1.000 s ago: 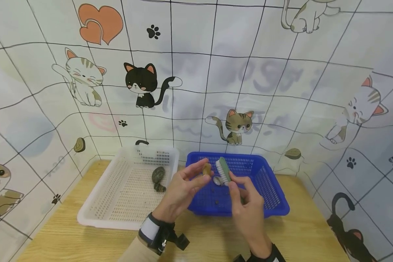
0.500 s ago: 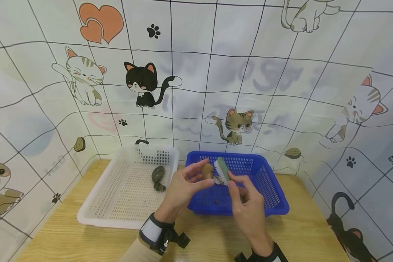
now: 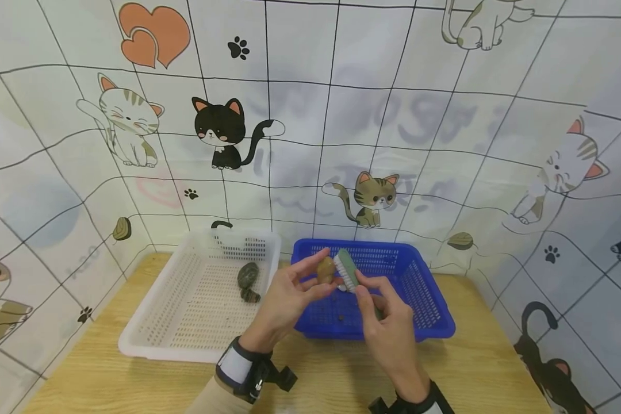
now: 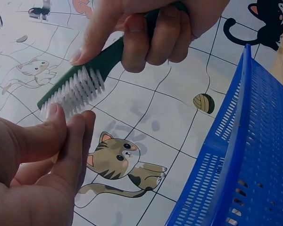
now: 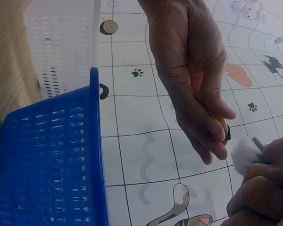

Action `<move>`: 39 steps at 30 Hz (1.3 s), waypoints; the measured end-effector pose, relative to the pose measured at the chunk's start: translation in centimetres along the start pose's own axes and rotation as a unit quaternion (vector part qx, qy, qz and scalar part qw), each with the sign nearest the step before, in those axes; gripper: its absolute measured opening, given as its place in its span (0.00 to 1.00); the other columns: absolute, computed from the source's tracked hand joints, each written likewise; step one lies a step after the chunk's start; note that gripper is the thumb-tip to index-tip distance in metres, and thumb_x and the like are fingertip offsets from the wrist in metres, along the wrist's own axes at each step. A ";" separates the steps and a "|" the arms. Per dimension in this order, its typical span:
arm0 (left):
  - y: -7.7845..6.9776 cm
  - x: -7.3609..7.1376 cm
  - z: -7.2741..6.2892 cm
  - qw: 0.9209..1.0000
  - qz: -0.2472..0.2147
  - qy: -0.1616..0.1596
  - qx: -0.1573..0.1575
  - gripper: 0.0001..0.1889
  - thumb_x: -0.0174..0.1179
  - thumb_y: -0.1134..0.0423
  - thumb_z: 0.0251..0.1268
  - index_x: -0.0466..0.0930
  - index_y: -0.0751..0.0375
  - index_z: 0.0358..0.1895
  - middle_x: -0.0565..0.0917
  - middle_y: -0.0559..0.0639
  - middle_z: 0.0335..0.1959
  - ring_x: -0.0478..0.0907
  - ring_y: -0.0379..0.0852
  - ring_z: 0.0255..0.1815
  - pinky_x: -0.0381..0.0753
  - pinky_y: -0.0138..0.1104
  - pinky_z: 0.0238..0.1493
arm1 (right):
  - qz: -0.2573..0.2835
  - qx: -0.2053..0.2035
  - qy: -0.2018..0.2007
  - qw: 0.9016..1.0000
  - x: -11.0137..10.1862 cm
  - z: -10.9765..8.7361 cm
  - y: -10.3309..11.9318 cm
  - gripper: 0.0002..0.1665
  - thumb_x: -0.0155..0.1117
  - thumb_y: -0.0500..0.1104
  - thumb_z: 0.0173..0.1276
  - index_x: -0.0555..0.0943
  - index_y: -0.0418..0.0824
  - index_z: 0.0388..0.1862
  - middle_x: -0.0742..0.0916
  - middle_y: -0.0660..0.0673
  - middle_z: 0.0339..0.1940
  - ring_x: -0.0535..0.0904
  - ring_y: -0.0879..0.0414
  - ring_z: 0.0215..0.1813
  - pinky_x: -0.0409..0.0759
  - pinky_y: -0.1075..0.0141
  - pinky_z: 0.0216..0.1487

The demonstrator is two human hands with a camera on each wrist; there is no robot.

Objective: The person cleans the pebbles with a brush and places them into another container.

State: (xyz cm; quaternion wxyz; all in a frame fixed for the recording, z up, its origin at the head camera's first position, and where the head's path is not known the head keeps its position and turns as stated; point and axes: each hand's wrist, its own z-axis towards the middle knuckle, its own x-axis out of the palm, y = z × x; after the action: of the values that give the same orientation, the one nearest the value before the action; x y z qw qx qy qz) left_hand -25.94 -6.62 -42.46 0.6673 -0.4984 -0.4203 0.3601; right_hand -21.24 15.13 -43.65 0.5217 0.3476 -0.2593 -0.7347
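Observation:
My left hand pinches a small, smooth yellowish-brown stone between thumb and fingers. My right hand grips a green-handled scrub brush, its white bristles turned toward the stone and right beside it. Both hands are raised over the front of the blue basket. In the left wrist view the bristles meet the left fingertips, and the stone is mostly hidden behind them. The right wrist view shows the stone's dark end poking out past the left fingers, with the brush close by.
At left stands a white basket holding two dark greenish stones. A pale stone lies in the blue basket behind the brush, along with small brown bits. Both baskets sit on a wooden table, before a cat-patterned sheet.
The stone has been turned in my left fingers and shows more of its surface. The brush has shifted slightly left, up against the stone. The view has moved a little.

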 end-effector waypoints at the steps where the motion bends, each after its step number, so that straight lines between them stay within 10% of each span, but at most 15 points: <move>1: -0.1 -0.1 0.0 1.000 0.001 0.003 0.000 0.39 0.70 0.73 0.84 0.70 0.52 0.92 0.77 0.59 0.88 0.88 0.58 0.78 0.84 0.44 0.86 | 0.001 0.000 0.000 1.000 0.0 0.0 0.0 0.13 0.65 0.32 0.90 0.89 0.40 0.65 0.99 0.34 0.48 0.61 0.76 0.15 0.60 0.79 0.11; 7: -0.2 -0.4 0.0 1.000 -0.003 0.015 0.005 0.38 0.66 0.75 0.86 0.66 0.58 0.93 0.69 0.62 0.93 0.85 0.61 0.80 0.88 0.36 0.79 | -0.003 0.003 -0.003 1.000 0.0 0.1 -0.2 0.13 0.65 0.33 0.90 0.89 0.41 0.65 0.98 0.34 0.52 0.62 0.75 0.15 0.60 0.78 0.11; 12: 0.1 -0.3 0.1 0.999 0.010 -0.026 -0.019 0.36 0.72 0.72 0.82 0.75 0.52 0.89 0.77 0.58 0.88 0.90 0.61 0.75 0.83 0.51 0.88 | -0.012 0.012 0.010 1.000 0.2 0.0 -0.4 0.13 0.66 0.35 0.91 0.89 0.45 0.66 0.89 0.49 0.22 0.61 0.76 0.14 0.59 0.77 0.10; 18: 0.6 -0.4 0.4 0.997 0.003 -0.051 -0.050 0.36 0.77 0.68 0.80 0.78 0.52 0.86 0.74 0.60 0.91 0.85 0.65 0.81 0.60 0.68 0.97 | -0.029 0.024 0.014 0.999 0.4 0.1 -0.8 0.10 0.67 0.37 0.91 0.89 0.44 0.64 0.99 0.39 0.47 0.71 0.72 0.17 0.63 0.75 0.10; 25: 0.7 -0.8 0.7 0.999 -0.039 0.003 -0.037 0.37 0.64 0.73 0.88 0.64 0.64 0.93 0.70 0.67 0.92 0.79 0.62 0.86 0.77 0.43 0.90 | -0.028 0.042 0.008 0.999 0.2 0.1 -1.1 0.10 0.67 0.39 0.91 0.89 0.45 0.64 0.95 0.41 0.70 0.83 0.64 0.24 0.68 0.71 0.12; 29: 0.7 -0.8 0.7 0.997 -0.069 0.028 -0.030 0.35 0.55 0.76 0.91 0.59 0.68 0.93 0.65 0.70 0.93 0.75 0.63 0.89 0.82 0.33 0.83 | -0.026 0.041 0.013 0.999 0.1 0.2 -1.0 0.10 0.67 0.39 0.91 0.89 0.46 0.64 0.98 0.39 0.59 0.76 0.67 0.19 0.65 0.73 0.11; 34: 0.9 -0.6 0.6 0.998 -0.044 0.007 -0.041 0.33 0.62 0.71 0.90 0.67 0.61 0.92 0.71 0.64 0.91 0.80 0.60 0.86 0.79 0.44 0.90 | -0.033 0.017 0.026 0.999 0.2 0.1 -0.8 0.11 0.68 0.38 0.91 0.89 0.47 0.64 0.97 0.45 0.36 0.62 0.74 0.16 0.59 0.77 0.10; 39: 1.1 -0.2 0.5 0.999 -0.018 -0.024 -0.042 0.33 0.73 0.66 0.83 0.78 0.54 0.86 0.81 0.58 0.85 0.86 0.58 0.80 0.64 0.62 0.98 | -0.058 -0.027 0.042 0.997 0.2 0.0 -0.8 0.14 0.67 0.36 0.91 0.88 0.45 0.68 0.71 0.62 0.15 0.54 0.79 0.16 0.56 0.80 0.11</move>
State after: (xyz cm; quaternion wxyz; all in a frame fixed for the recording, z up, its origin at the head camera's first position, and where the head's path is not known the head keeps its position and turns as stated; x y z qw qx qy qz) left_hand -26.57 -6.34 -43.44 0.6420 -0.5094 -0.4599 0.3418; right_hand -21.73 15.15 -44.32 0.4979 0.3787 -0.1968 -0.7549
